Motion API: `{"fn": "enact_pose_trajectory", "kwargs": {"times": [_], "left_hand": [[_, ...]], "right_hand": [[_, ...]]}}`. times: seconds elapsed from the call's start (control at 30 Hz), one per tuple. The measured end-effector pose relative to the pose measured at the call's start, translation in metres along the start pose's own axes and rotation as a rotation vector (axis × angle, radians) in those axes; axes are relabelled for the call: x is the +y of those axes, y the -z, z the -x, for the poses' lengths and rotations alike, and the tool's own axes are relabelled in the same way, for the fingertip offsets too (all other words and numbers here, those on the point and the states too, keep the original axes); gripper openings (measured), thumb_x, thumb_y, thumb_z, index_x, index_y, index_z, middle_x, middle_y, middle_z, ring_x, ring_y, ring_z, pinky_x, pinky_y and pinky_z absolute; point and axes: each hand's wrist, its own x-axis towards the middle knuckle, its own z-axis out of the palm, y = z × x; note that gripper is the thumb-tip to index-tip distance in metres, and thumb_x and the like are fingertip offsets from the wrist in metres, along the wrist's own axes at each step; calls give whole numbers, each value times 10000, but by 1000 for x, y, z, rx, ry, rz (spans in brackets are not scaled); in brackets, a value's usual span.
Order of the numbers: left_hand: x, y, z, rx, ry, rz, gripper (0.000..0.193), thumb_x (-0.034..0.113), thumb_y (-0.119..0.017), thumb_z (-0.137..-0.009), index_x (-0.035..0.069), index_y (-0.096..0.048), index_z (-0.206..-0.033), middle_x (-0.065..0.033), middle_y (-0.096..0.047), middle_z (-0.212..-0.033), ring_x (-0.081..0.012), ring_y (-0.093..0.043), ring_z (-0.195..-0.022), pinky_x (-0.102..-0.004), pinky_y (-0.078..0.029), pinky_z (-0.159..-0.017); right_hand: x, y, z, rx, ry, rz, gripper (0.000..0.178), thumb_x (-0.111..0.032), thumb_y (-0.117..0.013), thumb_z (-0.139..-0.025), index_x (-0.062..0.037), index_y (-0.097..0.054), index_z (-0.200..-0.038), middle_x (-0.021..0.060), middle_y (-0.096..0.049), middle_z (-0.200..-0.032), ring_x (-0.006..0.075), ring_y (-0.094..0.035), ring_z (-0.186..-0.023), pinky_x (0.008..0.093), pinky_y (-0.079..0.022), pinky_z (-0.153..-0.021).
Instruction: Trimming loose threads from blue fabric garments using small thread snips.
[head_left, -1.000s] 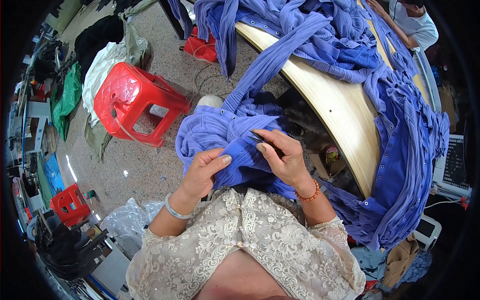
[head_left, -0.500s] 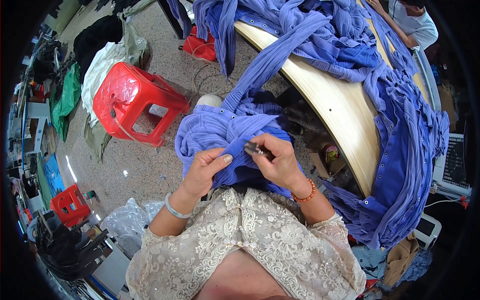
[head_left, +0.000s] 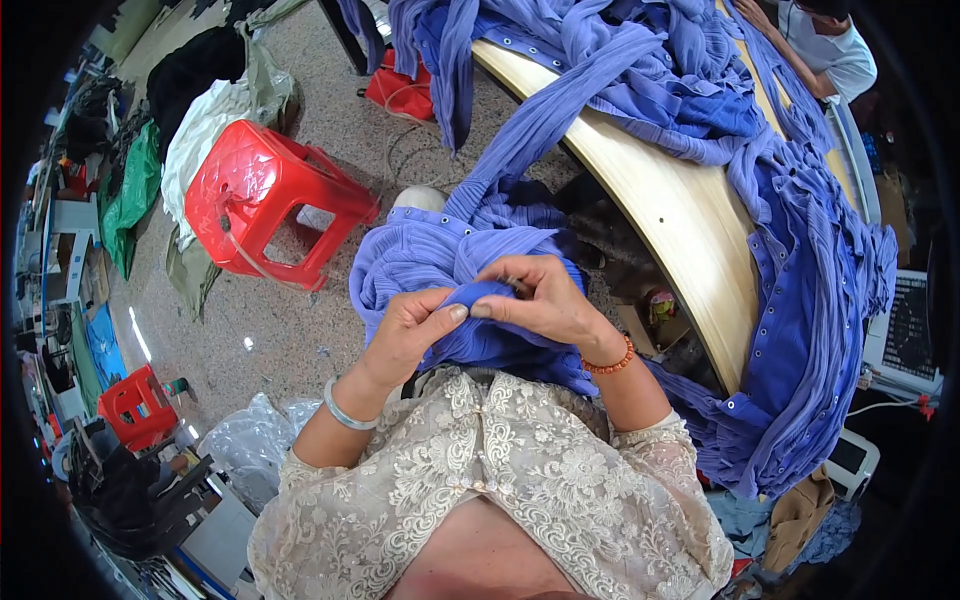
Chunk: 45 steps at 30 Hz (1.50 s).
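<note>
A purple-blue pleated garment (head_left: 405,255) with metal eyelets lies bunched in my lap, and a long strip of it runs up to the table. My left hand (head_left: 405,332) pinches a folded edge of its smooth blue part between thumb and fingers. Close beside it, my right hand (head_left: 545,302) grips the same fold with thumb and fingertips. Behind the fingers of the right hand a small dark tool shows only in part; it looks like thread snips, mostly hidden by the hand and cloth.
A pale wooden table (head_left: 690,245) curves along the right, heaped with more purple garments (head_left: 810,330). At left stands a red plastic stool (head_left: 240,190), with a smaller red stool (head_left: 138,408) farther off. Clear plastic bags (head_left: 250,440) lie on the floor. Another person (head_left: 830,55) sits across the table.
My right hand has turned and come in toward the left, its thumb now on the cloth. The dark tool, plainly visible before, is mostly hidden. The fold between the hands is bent upward.
</note>
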Motion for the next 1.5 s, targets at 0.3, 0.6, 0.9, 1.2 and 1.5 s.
{"fn": "enact_pose_trajectory", "kwargs": {"times": [0.3,0.6,0.9,1.2,1.5], "left_hand": [[7,8,8,59,26,-89,296,25,-605,-867,-39,-578,-1155,-18,-618,-1012,-44,-550,-854,-192,-449,-754],[16,13,18,21,73,8,249,109,-595,-890,-45,-605,-1086,-36,-646,-959,-71,-587,-856,-215,-467,-790],[13,20,22,103,44,162,301,204,-464,-974,-45,-618,-1047,-59,-658,-965,-97,-600,-862,-247,-475,-803],[3,27,22,53,67,92,200,137,-556,-927,-29,-627,-1014,-25,-646,-925,-58,-577,-838,-211,-462,-775],[0,17,21,117,51,277,189,96,-565,-915,-25,-609,-1053,-29,-648,-937,-66,-591,-839,-221,-476,-773]], "right_hand": [[4,2,-1,162,-32,-97,195,-206,-680,-861,-15,-643,-872,-75,-536,-743,8,-419,-665,181,-351,-576],[12,8,-6,197,6,-265,257,-224,-550,-956,-11,-633,-836,-93,-505,-722,-8,-371,-647,173,-307,-551],[21,4,-9,244,-28,-241,291,-251,-544,-960,-17,-620,-804,-105,-478,-707,-10,-342,-632,174,-291,-535],[25,4,-11,264,-19,-192,296,-262,-545,-959,-21,-625,-806,-111,-476,-698,-12,-346,-641,174,-289,-542],[-12,-10,-8,386,288,710,304,-171,-655,-841,-29,-597,-1103,130,-566,-953,234,-593,-726,307,-480,-633]]}}
